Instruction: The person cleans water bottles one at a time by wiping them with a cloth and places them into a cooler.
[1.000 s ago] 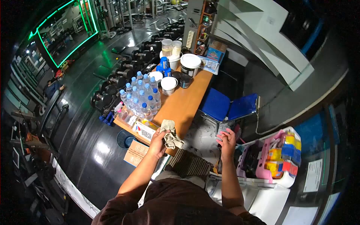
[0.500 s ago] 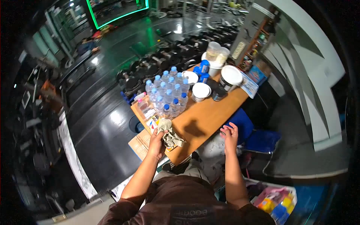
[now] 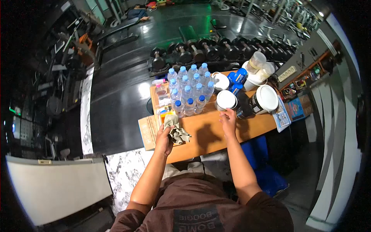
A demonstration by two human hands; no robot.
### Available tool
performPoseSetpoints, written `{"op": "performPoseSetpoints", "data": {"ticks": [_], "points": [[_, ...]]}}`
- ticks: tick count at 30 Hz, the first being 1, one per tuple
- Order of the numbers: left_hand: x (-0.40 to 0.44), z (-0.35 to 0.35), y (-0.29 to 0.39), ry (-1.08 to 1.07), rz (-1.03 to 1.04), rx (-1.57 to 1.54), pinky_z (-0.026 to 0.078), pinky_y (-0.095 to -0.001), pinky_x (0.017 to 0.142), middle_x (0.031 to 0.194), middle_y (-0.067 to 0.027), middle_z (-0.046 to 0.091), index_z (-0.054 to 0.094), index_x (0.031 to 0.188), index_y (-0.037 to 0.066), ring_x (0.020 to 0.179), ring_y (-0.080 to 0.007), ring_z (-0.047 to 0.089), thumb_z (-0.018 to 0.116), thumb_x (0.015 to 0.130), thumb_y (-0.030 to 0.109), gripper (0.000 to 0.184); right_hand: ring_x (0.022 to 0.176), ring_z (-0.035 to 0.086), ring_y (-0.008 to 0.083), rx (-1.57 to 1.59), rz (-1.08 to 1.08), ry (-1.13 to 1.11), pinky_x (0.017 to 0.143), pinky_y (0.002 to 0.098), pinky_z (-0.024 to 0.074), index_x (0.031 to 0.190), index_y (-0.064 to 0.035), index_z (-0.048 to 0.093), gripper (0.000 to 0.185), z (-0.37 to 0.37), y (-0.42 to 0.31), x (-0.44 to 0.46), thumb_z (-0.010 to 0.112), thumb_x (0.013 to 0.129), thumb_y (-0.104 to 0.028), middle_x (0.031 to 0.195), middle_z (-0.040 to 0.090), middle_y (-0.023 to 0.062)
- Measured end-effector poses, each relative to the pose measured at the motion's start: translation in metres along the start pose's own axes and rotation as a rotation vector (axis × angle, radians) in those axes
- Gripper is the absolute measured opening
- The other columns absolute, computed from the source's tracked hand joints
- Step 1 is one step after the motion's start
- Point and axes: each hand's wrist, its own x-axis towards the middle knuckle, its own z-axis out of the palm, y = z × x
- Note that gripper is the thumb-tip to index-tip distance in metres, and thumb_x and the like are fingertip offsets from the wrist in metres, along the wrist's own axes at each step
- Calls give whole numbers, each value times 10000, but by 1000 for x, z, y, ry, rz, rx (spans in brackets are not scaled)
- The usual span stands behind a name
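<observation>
My left hand is closed around a crumpled beige cloth, held over the near left end of the wooden table. My right hand is raised over the table with bent fingers slightly apart and nothing visible in them. Its fingertips are right by a small white-lidded tub; whether they touch it I cannot tell. Several clear water bottles with blue caps stand grouped beyond the cloth. To the right of my hand is a dark jar, beside a larger tub with a white lid.
Blue containers and a white bucket stand at the table's back. A cardboard box sits off its left end. A blue chair is at the near right. Racked dumbbells line the far side.
My view has turned, so the table lies more level. My right hand has moved forward from the table's near edge to the small white-lidded tub. The left hand keeps hold of the cloth.
</observation>
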Motion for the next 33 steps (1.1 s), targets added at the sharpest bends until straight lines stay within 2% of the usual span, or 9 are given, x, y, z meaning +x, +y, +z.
{"op": "performPoseSetpoints", "data": {"ticks": [1,3,6,13,15,17,19,22,33], "points": [[-3,5,-2,14,15,-28,590,-326,608,1104,-81,692,525,1326,72,873,-202,719,668,950,102,403,965,661,141,-44,-23,-30,747,272,575,1347,-33,511,422,6,0,7,701,984,-138,1101,662,93],[-6,14,-8,52,49,-102,604,-354,668,1101,-74,694,531,1320,64,904,-207,718,663,954,85,390,976,661,150,-69,-28,-79,730,273,574,1344,-40,522,419,18,2,21,698,974,-126,1115,674,100],[-11,12,-13,63,73,-132,606,-373,727,1108,-73,694,535,1322,56,931,-210,714,658,953,66,389,1054,667,205,-187,-45,-168,903,355,559,1363,-48,531,478,34,38,53,714,923,-81,1244,682,144],[-29,3,-18,188,121,-150,593,-346,791,1125,-80,698,559,1310,52,969,-204,711,671,946,48,382,1236,614,250,-327,-150,-376,1061,376,497,1447,-10,465,653,76,65,80,746,857,-22,1370,606,161],[-35,2,-18,219,139,-186,595,-342,791,1141,-83,700,557,1332,46,967,-200,713,672,943,40,405,1197,639,263,-241,-138,-413,1050,386,499,1415,4,501,678,85,72,83,784,800,-33,1319,640,163],[-40,0,-18,258,165,-210,601,-336,787,1150,-83,701,550,1364,51,963,-197,718,670,942,35,439,1198,652,297,-529,-129,-378,1039,406,501,1360,5,555,674,93,58,79,832,750,-71,1265,672,171],[-50,-1,-16,296,162,-221,608,-337,789,1157,-84,702,537,1398,59,972,-197,722,669,942,32,476,1177,673,315,-520,-160,-348,1008,421,514,1271,6,619,618,99,63,79,865,718,-118,1228,704,190],[-60,-11,-17,318,159,-212,610,-344,804,1160,-85,701,527,1411,62,990,-198,722,669,945,39,488,1002,740,321,-534,-182,-341,915,436,552,1071,23,714,437,103,56,72,892,720,-166,1064,772,178],[-65,-37,-10,254,216,-193,591,-420,933,1238,-120,673,516,1394,64,1095,-257,696,617,964,76,442,1173,665,267,-475,-175,-216,1051,411,494,1316,20,578,682,71,50,49,926,750,-133,1284,686,159]]}}
